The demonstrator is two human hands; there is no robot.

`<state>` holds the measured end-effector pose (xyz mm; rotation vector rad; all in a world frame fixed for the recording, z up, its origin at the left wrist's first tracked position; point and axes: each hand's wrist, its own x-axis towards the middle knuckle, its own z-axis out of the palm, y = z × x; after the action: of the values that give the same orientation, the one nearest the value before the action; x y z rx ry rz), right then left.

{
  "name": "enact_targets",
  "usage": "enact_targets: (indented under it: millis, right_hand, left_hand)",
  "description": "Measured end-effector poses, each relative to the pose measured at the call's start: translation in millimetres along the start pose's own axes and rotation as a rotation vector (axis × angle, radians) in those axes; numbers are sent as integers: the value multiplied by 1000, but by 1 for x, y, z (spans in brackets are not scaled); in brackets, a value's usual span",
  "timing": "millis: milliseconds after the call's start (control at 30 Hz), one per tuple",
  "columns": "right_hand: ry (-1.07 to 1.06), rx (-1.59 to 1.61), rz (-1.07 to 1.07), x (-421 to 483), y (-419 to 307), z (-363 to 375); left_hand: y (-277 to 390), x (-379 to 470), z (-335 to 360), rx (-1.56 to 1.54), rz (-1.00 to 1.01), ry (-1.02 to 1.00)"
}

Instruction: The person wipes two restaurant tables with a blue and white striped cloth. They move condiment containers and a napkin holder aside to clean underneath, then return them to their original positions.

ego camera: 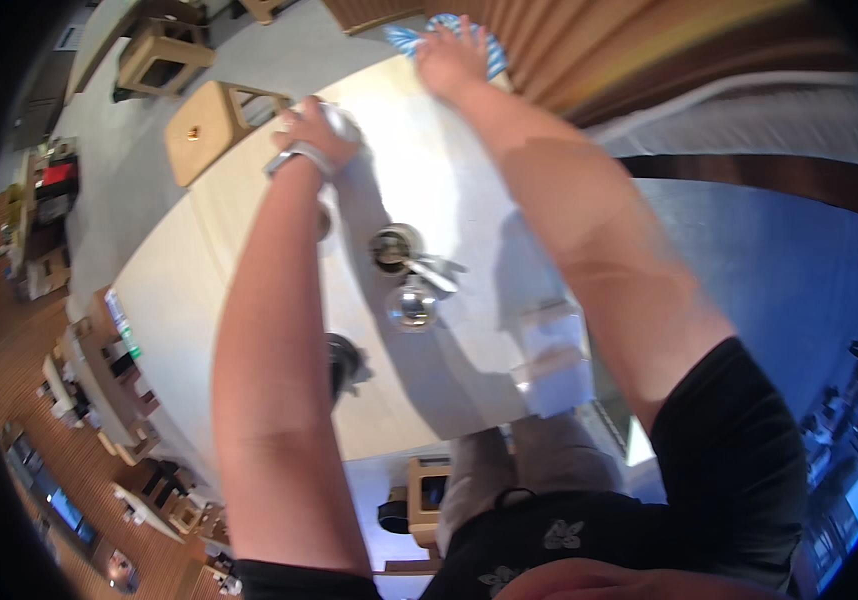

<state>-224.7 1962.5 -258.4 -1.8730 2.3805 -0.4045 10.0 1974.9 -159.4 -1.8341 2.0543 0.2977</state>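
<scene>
My right hand (453, 61) presses a blue-and-white patterned cloth (496, 54) onto the far edge of a pale wooden table (181, 247). Farther left, my left hand (316, 135) curls around a shiny, clear or whitish object (340, 120), too blurred to identify; a watch-like band circles that wrist. Between my arms stand a round vessel with a dark inside (391, 250) and a clear glass vessel (412, 309). A whitish, handle-like piece (433, 276) lies beside them. Part of a black object (343, 364) shows beside my left forearm, which hides the rest.
A translucent whitish container or packet (553, 360) sits at the table's near right. Wooden stools (200, 139) stand beyond the left edge, with another (425, 491) below the near edge. Brown slatted panelling or pleated material (549, 52) borders the far right.
</scene>
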Motion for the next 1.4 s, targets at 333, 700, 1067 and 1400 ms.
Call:
enact_targets:
  millis: [333,700,1067,1400]
  right_hand:
    - [-120,-12,-164,-27,-3,-7]
    - [-564,277,-653,-239,60,-126]
    - [32,-78,-239,-36,19,6]
    - [-481,211,-747,-236,51,-83]
  left_hand:
    - [-9,-18,5,-97,29,-99]
    - [-15,-30,0,-177,16,-119]
    - [-19,-2,38,-79,51,30]
    - [-20,-19,5,-135,0,-39]
